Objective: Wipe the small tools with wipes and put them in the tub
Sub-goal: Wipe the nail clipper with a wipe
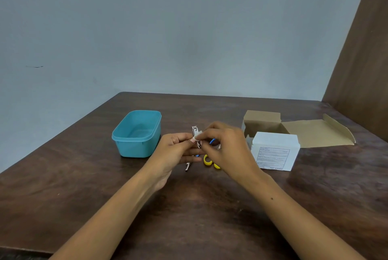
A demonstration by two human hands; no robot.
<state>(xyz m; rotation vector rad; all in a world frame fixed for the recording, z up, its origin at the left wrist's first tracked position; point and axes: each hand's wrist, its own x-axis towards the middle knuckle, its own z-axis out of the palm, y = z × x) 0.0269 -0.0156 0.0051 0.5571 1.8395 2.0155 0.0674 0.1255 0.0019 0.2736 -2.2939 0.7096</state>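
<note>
Both my hands are at frame centre, above the table. My left hand (pixel 175 150) has its fingers curled round the nail clipper (pixel 196 136), holding it upright and lifted off the surface. My right hand (pixel 225 144) pinches a small white wipe (pixel 197 135) against the clipper's upper part, thumb and fingertips pressed together on it.

Count: one teal tub (pixel 136 133), left of centre, open, nothing visible inside. One clipper in hand. One pair of scissors with yellow handle loops (pixel 207 160) lying under my right hand, mostly hidden. One blue-tipped item (pixel 212 141) behind my fingers, can't tell what it is. One thin metal tool (pixel 187 166) poking out below my left hand, on the table. One white box (pixel 275 150) right of centre; one opened brown carton (pixel 294 128) behind it, flap spread out to the right.

Writing: white box has a framed blue-print label on its front face, too blurred to read.

Surface: dark brown wood-grain table (pixel 199 207). Plain grey-blue wall (pixel 168 28) behind, brown wooden panel (pixel 365 60) at right edge of frame.
</note>
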